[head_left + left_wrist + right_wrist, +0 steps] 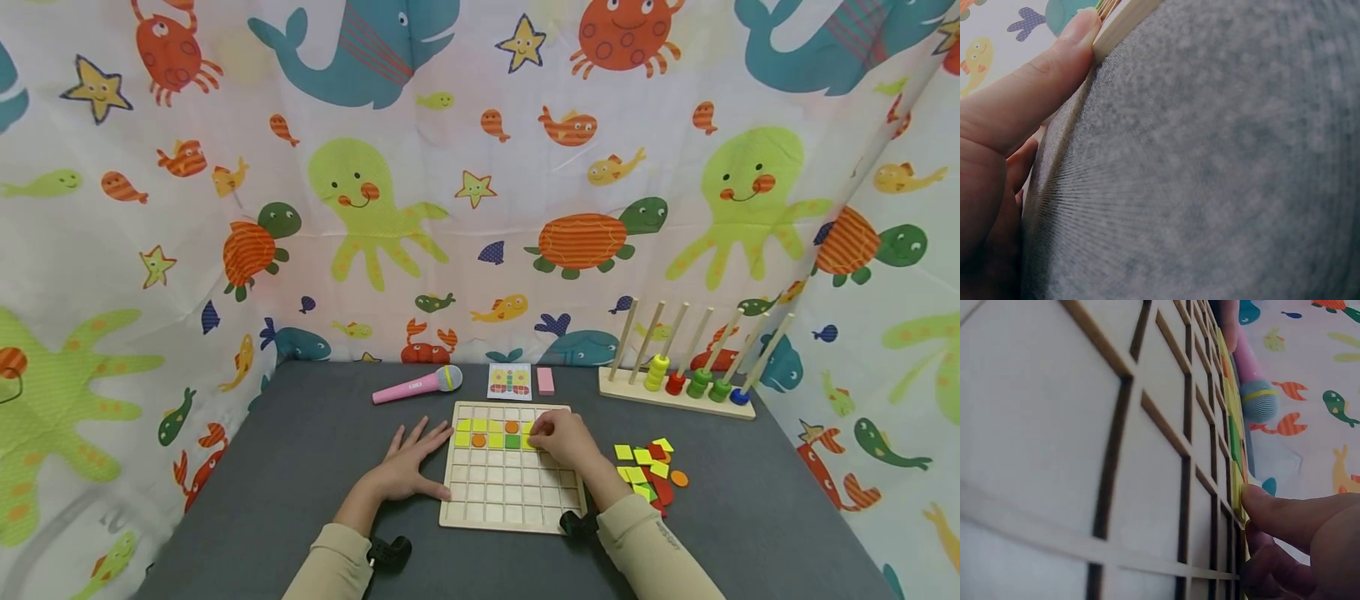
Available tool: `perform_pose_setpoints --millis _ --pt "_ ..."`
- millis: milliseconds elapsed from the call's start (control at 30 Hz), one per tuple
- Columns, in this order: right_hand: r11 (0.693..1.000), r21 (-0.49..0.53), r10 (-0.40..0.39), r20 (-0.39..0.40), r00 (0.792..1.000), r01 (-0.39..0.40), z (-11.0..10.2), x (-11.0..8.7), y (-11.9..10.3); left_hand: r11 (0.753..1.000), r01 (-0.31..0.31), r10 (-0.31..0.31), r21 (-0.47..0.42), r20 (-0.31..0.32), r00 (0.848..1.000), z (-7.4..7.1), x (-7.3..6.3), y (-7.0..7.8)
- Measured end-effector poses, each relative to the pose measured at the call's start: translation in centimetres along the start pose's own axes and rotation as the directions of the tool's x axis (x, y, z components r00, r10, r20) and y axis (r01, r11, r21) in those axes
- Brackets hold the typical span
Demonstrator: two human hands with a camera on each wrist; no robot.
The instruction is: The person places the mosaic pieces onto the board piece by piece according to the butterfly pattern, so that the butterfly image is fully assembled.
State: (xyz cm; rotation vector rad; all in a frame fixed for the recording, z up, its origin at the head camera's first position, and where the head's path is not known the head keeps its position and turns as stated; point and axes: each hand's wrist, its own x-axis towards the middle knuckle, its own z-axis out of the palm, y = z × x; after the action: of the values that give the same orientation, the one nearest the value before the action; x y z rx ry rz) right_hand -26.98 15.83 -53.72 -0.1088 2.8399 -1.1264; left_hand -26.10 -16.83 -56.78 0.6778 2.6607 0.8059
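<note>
While the left hand point(405, 467) lies along the left side of the wooden grid board point(506, 496), its fingers are spread and nearly straight, gripping nothing, and point towards the board's far left part; its thumb point(1041, 87) stretches sideways to touch the board's left edge nearer the person. The right hand point(562, 437) reaches in over the board's right side, the forearm slanting from the near right, with fingers bent in towards the thumb. Its tips meet a yellow tile point(1237, 497) at the right end of the filled cells; I cannot tell whether they pinch it or only press on it. To the left of those fingertips, across the board's two filled rows, sit more yellow squares point(479, 426), orange discs point(479, 441) and a green square point(512, 442). Right of the board, beside the right forearm, is a loose heap of coloured pieces point(642, 456). Just beyond the board's far edge are a patterned card point(510, 381) and a pink block point(545, 381); a pink microphone point(416, 386) lies beyond its far left corner, and a peg rack point(675, 396) stands beyond its far right corner.
</note>
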Motion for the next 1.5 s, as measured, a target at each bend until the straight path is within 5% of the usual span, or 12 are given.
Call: perform_pose_setpoints --millis 633,1200,1500 --pt "1.000 0.026 0.013 -0.044 0.999 -0.012 -6.3 -4.2 1.0 0.999 -0.030 0.030 -0.031 -0.022 0.999 0.0 0.1 -0.4" --pt "0.995 -0.044 0.089 -0.096 0.991 -0.093 -11.2 -8.1 8.2 1.000 -0.003 0.003 -0.023 -0.009 1.000 -0.1 0.1 0.0" --pt "0.978 -0.061 0.195 -0.087 0.977 -0.201 -12.8 -9.9 12.5 1.000 0.004 -0.004 0.002 -0.001 1.000 0.0 0.1 0.0"
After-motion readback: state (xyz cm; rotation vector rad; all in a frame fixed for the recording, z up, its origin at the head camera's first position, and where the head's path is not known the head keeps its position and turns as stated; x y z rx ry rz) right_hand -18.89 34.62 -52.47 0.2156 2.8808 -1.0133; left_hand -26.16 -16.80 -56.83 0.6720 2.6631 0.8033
